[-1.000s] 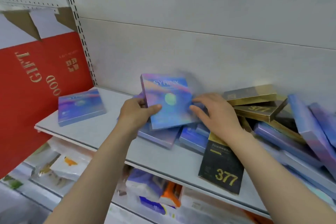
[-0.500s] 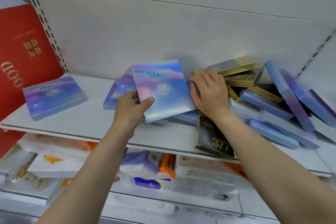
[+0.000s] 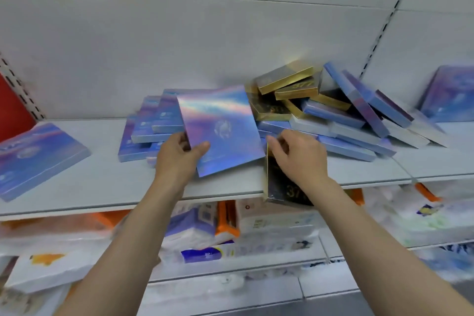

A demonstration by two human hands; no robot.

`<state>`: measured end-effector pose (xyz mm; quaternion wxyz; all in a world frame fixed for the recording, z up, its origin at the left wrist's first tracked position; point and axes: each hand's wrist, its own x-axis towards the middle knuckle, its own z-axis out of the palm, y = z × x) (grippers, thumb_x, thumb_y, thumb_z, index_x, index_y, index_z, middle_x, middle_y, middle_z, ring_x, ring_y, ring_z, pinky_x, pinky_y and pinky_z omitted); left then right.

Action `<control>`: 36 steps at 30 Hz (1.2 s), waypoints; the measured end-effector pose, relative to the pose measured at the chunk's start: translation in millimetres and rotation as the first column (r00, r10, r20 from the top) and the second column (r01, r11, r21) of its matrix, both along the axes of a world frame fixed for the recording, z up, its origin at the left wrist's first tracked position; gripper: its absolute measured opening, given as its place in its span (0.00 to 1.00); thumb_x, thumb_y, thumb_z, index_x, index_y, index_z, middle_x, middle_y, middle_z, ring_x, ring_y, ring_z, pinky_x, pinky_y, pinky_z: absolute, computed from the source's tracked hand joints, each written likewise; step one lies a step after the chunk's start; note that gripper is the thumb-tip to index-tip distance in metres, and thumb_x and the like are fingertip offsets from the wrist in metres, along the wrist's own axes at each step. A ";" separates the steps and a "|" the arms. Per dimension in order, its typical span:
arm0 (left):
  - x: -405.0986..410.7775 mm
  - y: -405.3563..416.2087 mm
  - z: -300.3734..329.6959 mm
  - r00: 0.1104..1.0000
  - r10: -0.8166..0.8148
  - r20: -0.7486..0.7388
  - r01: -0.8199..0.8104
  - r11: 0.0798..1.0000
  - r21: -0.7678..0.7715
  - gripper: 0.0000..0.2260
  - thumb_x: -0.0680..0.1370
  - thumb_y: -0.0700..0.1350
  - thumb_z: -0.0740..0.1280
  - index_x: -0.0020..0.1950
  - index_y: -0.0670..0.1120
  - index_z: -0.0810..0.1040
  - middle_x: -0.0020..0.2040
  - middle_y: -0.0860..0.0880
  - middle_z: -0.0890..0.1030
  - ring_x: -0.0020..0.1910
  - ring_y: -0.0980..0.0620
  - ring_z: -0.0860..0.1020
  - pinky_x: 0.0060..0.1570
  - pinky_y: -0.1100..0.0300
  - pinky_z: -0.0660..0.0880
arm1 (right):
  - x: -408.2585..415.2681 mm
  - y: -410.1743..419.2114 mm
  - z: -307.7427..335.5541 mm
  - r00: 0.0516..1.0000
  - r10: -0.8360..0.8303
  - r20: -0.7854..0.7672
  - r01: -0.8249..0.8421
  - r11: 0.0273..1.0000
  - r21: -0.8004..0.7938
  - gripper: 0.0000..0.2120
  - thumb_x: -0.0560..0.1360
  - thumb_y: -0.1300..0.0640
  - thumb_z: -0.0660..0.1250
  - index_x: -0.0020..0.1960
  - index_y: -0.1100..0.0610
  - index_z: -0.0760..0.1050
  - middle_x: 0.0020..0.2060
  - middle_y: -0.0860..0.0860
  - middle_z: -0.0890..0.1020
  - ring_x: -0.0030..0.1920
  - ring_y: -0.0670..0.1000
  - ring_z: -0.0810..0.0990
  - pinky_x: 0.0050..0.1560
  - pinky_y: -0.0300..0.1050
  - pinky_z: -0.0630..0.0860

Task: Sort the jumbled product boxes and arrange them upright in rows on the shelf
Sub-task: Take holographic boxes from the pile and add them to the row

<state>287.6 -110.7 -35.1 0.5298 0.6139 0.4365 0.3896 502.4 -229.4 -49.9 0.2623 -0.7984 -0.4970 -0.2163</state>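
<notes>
The left hand [image 3: 179, 159] grips a flat holographic blue-purple product box [image 3: 220, 131] by its lower left corner, thumb on the front face and fingers behind, holding it tilted above the white metal shelf [image 3: 102, 182]. The right hand [image 3: 300, 156] has its fingers curled over the top edge of a black flat box with gold "377" lettering [image 3: 279, 185], which juts out past the shelf's front lip.

Behind the held box, a loose stack of blue-purple boxes [image 3: 151, 128] lies flat on the shelf. To the right is a jumbled heap: gold-edged black boxes [image 3: 287, 84] piled crookedly on top of and beside slanting blue-purple boxes [image 3: 359, 115]. One blue-purple box [image 3: 38, 156] lies flat by itself at the far left, and another [image 3: 451, 95] leans against the back panel at the far right.

The lower shelf [image 3: 230, 272] holds blurred white and orange packets [image 3: 225, 223].
</notes>
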 end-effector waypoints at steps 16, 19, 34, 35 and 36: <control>-18.2 -20.0 2.9 0.988 -0.088 0.129 0.079 0.994 0.069 0.14 0.74 0.37 0.72 0.59 0.45 0.77 0.48 0.49 0.84 0.47 0.49 0.83 0.53 0.53 0.78 | -2.6 -58.1 -2.0 0.272 0.158 -0.949 0.160 0.965 0.206 0.19 0.70 0.49 0.78 0.57 0.53 0.80 0.46 0.51 0.87 0.45 0.54 0.86 0.46 0.55 0.84; -5.5 -36.2 8.6 0.980 -0.128 0.151 0.118 0.990 0.076 0.13 0.75 0.36 0.71 0.58 0.46 0.77 0.47 0.50 0.85 0.43 0.54 0.83 0.49 0.57 0.79 | 19.2 -74.9 6.6 0.157 0.278 -0.948 0.171 0.937 0.303 0.10 0.76 0.52 0.72 0.57 0.50 0.80 0.47 0.51 0.87 0.45 0.53 0.87 0.43 0.52 0.83; 228.7 -221.6 18.9 0.885 -0.393 0.249 0.380 0.920 0.101 0.14 0.76 0.38 0.71 0.59 0.46 0.72 0.40 0.52 0.86 0.41 0.54 0.84 0.39 0.59 0.80 | 203.4 -297.1 35.0 0.442 0.356 -0.823 0.339 0.784 0.521 0.13 0.76 0.58 0.72 0.57 0.51 0.73 0.49 0.55 0.85 0.45 0.51 0.85 0.40 0.47 0.80; 246.4 -236.1 17.4 0.878 -0.405 0.254 0.389 0.914 0.112 0.14 0.76 0.38 0.71 0.58 0.46 0.72 0.39 0.53 0.85 0.39 0.55 0.83 0.36 0.60 0.79 | 217.0 -313.2 36.0 0.459 0.341 -0.821 0.341 0.785 0.517 0.13 0.76 0.58 0.72 0.57 0.51 0.73 0.49 0.55 0.84 0.45 0.51 0.85 0.40 0.48 0.80; 263.4 -250.3 15.7 0.872 -0.413 0.264 0.396 0.911 0.116 0.13 0.76 0.38 0.71 0.57 0.48 0.72 0.37 0.54 0.85 0.37 0.56 0.82 0.33 0.62 0.77 | 230.4 -328.6 36.6 0.474 0.336 -0.814 0.342 0.782 0.521 0.13 0.76 0.59 0.72 0.58 0.52 0.73 0.48 0.55 0.84 0.44 0.50 0.85 0.39 0.46 0.80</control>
